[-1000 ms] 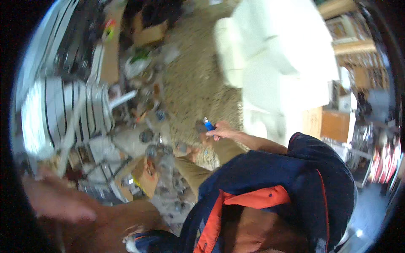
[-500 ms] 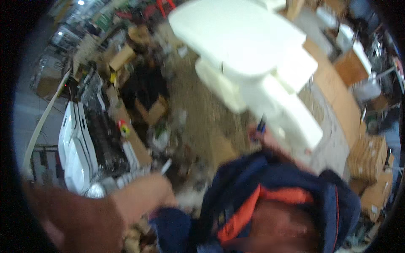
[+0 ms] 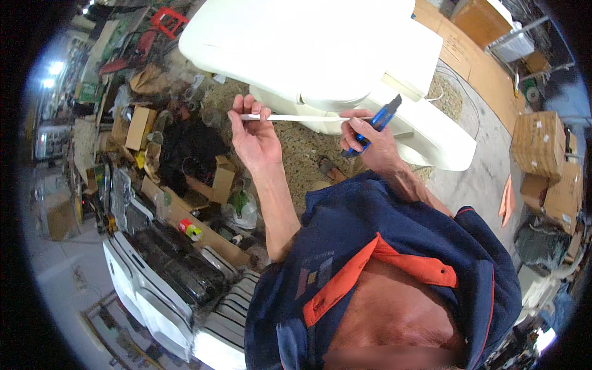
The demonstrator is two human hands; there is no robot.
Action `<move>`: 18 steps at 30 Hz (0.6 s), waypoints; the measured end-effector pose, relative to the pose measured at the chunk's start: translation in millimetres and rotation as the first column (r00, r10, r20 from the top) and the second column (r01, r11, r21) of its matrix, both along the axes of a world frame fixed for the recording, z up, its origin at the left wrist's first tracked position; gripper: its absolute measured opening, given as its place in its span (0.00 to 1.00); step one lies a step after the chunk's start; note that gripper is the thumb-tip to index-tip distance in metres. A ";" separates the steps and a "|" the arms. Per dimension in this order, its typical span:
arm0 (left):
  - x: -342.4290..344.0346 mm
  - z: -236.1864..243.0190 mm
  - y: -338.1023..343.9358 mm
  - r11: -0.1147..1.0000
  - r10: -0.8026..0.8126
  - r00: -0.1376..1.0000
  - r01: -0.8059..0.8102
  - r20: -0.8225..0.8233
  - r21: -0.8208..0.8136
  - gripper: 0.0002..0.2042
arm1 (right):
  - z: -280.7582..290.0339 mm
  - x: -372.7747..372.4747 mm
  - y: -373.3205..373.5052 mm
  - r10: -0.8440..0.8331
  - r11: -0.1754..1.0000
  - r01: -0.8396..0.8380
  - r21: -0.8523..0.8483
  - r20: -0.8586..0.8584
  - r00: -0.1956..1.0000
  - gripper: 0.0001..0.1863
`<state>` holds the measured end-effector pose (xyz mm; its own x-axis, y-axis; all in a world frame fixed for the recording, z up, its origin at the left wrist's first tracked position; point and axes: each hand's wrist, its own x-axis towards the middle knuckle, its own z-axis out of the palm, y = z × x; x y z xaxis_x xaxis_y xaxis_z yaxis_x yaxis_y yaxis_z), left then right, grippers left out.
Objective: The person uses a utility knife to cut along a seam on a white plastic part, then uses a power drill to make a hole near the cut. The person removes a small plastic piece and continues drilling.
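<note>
A thin white strip (image 3: pixel 302 118) stretches level between my two hands. Its left end is pinched between the thumb and fingers of my left hand (image 3: pixel 259 142). Curled round a blue utility knife (image 3: pixel 383 117) is my right hand (image 3: pixel 381 147), whose thumb and forefinger also meet the strip's other end. The knife's dark tip points up and to the right. Just beyond both hands lies a large, smooth white moulded piece (image 3: pixel 296 49), stepped along its right side.
White and black panels (image 3: pixel 148 290) and a clear bag (image 3: pixel 243 213) lie to my left. Farther left is an open cardboard box (image 3: pixel 140 127). Several cartons (image 3: pixel 539 146) stand on the right, near an orange cloth (image 3: pixel 507 200). A red frame (image 3: pixel 168 22) stands at the far left.
My left hand has come up from low on the left and now grips the strip. My right hand has risen with the knife. The view has shifted and sharpened.
</note>
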<state>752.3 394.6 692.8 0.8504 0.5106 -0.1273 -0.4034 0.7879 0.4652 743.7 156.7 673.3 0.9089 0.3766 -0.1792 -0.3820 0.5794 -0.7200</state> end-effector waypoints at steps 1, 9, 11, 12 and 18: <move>2.0 -4.9 1.6 0.998 -0.042 0.998 0.043 -0.036 0.042 0.20 | -6.9 2.1 -2.5 -0.053 0.995 0.052 -0.086 -0.001 0.999 0.12; 19.3 -60.0 19.4 0.877 -0.329 0.860 0.431 -0.391 0.211 0.18 | -39.1 24.9 -46.2 -0.368 0.920 0.325 -0.220 -0.195 0.909 0.17; 32.3 -72.7 15.6 0.859 -0.374 0.833 0.477 -0.409 0.186 0.17 | -43.2 35.5 -56.3 -0.357 0.895 0.299 -0.332 -0.130 0.925 0.17; 41.3 -75.5 15.3 0.852 -0.398 0.839 0.488 -0.371 0.190 0.15 | -44.3 41.2 -61.4 -0.338 0.879 0.291 -0.377 -0.063 0.939 0.17; 102.5 -92.9 -3.6 0.847 -0.043 0.831 0.325 -0.555 0.421 0.14 | -66.4 79.1 -81.3 -0.381 0.839 0.292 -0.460 -0.113 0.917 0.16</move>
